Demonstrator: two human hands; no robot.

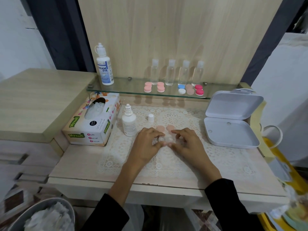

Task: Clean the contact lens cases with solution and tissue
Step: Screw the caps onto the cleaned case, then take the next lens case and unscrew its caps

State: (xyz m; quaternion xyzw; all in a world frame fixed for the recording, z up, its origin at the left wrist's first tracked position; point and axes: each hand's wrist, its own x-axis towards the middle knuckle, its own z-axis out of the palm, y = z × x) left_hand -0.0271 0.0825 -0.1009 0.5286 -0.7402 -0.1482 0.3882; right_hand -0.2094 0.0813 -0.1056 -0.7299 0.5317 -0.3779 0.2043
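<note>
My left hand (147, 144) and my right hand (186, 143) meet over the lace mat (216, 157), fingers curled round a small clear lens case base (165, 139) between them. Two beige lens case caps (165, 128) lie just beyond my fingertips. An uncapped small solution bottle (129, 121) stands left of my left hand, and its white cap (151, 117) sits on the mat behind. A tissue box (93, 120) lies at the left.
A glass shelf (130, 88) carries a large solution bottle (104, 65), several clear empty bottles (170, 72) and several pink, blue, beige and red lens cases (173, 88). An open white box (231, 120) sits at the right. A bin with used tissue (46, 215) stands below left.
</note>
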